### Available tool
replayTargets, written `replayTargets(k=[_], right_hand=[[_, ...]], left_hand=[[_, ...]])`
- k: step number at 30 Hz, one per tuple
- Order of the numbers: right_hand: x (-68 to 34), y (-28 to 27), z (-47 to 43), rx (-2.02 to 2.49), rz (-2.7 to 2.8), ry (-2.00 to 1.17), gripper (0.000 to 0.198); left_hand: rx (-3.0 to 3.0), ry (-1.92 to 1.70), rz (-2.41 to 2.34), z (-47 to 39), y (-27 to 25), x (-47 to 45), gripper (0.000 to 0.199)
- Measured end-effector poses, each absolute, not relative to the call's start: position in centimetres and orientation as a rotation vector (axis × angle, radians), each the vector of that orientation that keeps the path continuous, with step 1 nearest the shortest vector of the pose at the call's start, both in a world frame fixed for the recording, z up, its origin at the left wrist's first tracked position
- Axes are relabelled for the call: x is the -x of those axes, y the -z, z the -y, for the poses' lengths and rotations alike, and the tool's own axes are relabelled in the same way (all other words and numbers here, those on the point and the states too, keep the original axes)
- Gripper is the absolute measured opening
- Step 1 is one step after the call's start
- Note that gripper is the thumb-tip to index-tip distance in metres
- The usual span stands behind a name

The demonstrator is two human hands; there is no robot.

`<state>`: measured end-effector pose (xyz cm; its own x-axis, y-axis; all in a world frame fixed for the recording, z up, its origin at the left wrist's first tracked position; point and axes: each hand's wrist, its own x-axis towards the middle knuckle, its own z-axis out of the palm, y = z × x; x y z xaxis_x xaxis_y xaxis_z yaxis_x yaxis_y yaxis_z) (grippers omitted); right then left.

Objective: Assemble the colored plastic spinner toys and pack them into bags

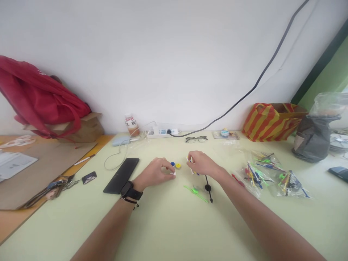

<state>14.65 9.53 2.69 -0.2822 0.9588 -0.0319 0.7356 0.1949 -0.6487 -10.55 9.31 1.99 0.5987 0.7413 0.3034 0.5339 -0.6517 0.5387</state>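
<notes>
My left hand (155, 172), with a black watch at the wrist, has thumb and forefinger pinched on a small white piece (174, 174). Just beyond those fingertips lie a blue round piece (172, 164) and a yellow round piece (178, 166). Fingers bent downward, my right hand (201, 163) is closed on a thin white plastic piece (190, 169); bits of yellow and blue show there, partly hidden by the fingers. Below the right hand rest a black arrow-shaped pointer (208, 187) with a round hub and a green pointer (196, 191).
Clear bags (255, 175) of colourful pointers and a red piece (237, 179) lie to the right. A black slab (122, 175) is left of my left hand. Glasses (196, 139), a power strip (163, 132) and a bottle (131, 125) line the wall.
</notes>
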Motion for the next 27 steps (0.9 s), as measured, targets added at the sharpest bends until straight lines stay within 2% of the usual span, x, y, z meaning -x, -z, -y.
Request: replayTargets(k=[3,5,7,13,18,27], right_hand=[[-14.6,-4.0,-8.4,1.528,2.239,-0.850,0.023],[-14.1,-4.7,-7.4,1.484,2.405,-0.924,0.034],[-13.5,-5.2,-6.4,1.489,2.579,-0.973,0.037],[-13.0,-6.2,-5.8,1.522,2.789,-0.991,0.021],[-14.4,-6.6,-7.2,1.371,2.525,-1.109,0.008],[-14.7,-6.1,-8.0,1.162,1.883,-1.450,0.053]], left_hand=[[-2.490,-0.755,-1.012,-9.8,-1.8,11.1,0.008],[-2.522,-0.774,-1.028,-9.8,-1.6,11.1,0.019],[-2.543,-0.747,-1.039,-9.7,-1.3,11.1,0.028],[-2.555,-0.643,-1.029,-9.6,-0.6,10.8,0.029],[-2.519,-0.673,-1.061,-9.6,-0.6,10.5,0.031],[-2.404,-1.086,-1.039,-8.8,-1.0,8.6,0.036]])
